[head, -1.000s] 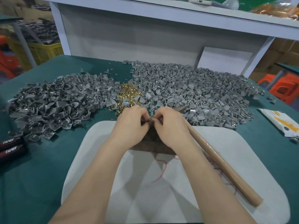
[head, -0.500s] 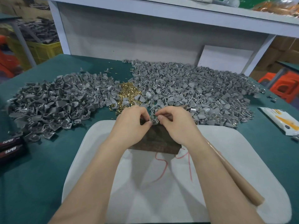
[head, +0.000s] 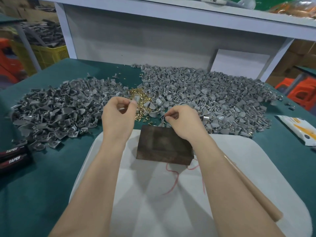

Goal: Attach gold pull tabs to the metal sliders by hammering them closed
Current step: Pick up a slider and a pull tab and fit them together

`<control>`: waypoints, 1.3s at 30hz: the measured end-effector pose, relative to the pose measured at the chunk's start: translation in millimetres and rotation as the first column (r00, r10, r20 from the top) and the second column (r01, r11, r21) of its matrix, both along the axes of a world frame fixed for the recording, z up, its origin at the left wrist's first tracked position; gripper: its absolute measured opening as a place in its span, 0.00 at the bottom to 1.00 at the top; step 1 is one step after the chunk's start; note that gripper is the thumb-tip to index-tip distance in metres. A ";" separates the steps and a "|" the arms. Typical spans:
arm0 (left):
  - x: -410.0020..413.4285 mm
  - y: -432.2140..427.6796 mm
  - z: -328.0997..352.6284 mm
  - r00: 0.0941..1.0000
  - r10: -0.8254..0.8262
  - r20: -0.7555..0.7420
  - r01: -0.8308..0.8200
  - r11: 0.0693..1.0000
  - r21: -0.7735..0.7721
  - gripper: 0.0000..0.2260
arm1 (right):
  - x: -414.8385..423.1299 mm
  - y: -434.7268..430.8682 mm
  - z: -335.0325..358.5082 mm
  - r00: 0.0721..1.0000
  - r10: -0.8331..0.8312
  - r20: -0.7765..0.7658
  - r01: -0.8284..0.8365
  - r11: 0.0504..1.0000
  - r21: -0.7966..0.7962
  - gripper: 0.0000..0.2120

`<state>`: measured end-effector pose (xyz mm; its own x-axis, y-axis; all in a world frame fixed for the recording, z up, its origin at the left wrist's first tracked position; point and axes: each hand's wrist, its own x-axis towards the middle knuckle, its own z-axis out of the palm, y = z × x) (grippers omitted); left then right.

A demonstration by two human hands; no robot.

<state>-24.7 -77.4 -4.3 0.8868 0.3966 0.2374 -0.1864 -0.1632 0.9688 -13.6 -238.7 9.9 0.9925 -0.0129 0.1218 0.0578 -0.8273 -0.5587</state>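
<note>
Two piles: grey sliders on green cloth (head: 34, 185); L pile (head: 51, 113) far-left, R pile (head: 213, 100) far-right, the bigger one.
Gold tabs (head: 132, 92): small heap in the gap btwn the piles, partly hidden behind L hand.
L hand (head: 118, 117): raised over the gold heap; thumb + forefinger pinch one grey piece (head: 136, 98), blurred; other fingers curled.
R hand (head: 182, 121): low, at near edge of R pile, just past the block's far edge; fingers curled, thumb + forefinger tips close tog.; can't tell if anything sits btwn them.
Wood block (head: 162, 147): dark, on far end of white pad, btwn the two wrists.
White pad (head: 153, 211): rounded corners, lies on the cloth; red thread (head: 172, 182) on it, near the block.
Hammer handle (head: 253, 195): pale wood, on pad's R side, runs under R forearm; head hidden.
Edges: 2 black boxes (head: 13, 158) marked TAPER at L; white-orange packet (head: 297, 129) at R; yellow crate (head: 49, 53) off table, far L.
</note>
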 end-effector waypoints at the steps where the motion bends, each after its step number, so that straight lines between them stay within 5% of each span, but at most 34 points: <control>1: 0.8 0.9 0.3 1.000 0.014 -0.010 -0.014 0.998 -0.065 0.06 | 4.8 5.4 1.0 1.000 0.010 -0.024 -0.011 1.000 -0.028 0.07; 9: 3.7 7.3 0.8 0.997 0.060 -0.050 -0.074 0.927 -0.367 0.05 | 49.0 49.7 -9.5 0.983 0.032 -0.183 -0.080 0.962 -0.262 0.14; 17: 4.3 1.2 -1.2 0.999 -0.017 -0.031 0.008 0.957 -0.290 0.06 | 67.1 63.2 -13.4 0.940 0.001 -0.341 -0.170 0.867 -0.469 0.20; 21: 2.6 -4.7 -0.8 0.997 -0.075 -0.013 0.072 0.984 -0.160 0.07 | 66.5 63.3 -7.7 0.932 -0.007 -0.363 -0.181 0.857 -0.482 0.06; 26: 1.6 -7.1 -2.4 0.991 -0.135 -0.018 0.133 0.988 -0.072 0.05 | 52.5 44.0 -2.5 0.994 0.013 -0.108 -0.029 0.989 -0.143 0.06; 30: -2.5 -10.7 -3.0 0.977 -0.212 -0.036 0.215 0.973 0.088 0.04 | 23.4 11.5 9.0 0.999 0.007 -0.041 0.002 0.972 0.234 0.10; 34: -11.9 -19.9 -3.3 0.921 -0.365 -0.134 0.387 0.830 0.403 0.07 | -11.9 -20.1 12.1 1.000 -0.020 -0.019 0.026 0.911 0.412 0.11; 39: -16.8 -25.7 -3.4 0.924 -0.297 -0.241 0.381 0.656 0.651 0.07 | -34.0 -27.1 -0.7 0.997 0.013 0.073 -0.052 0.825 0.563 0.06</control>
<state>-41.5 -103.1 -7.7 0.9619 -0.1681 0.2156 -0.2690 -0.7236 0.6357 -47.6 -265.7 9.2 0.9840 -0.0669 0.1652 0.1299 -0.3653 -0.9218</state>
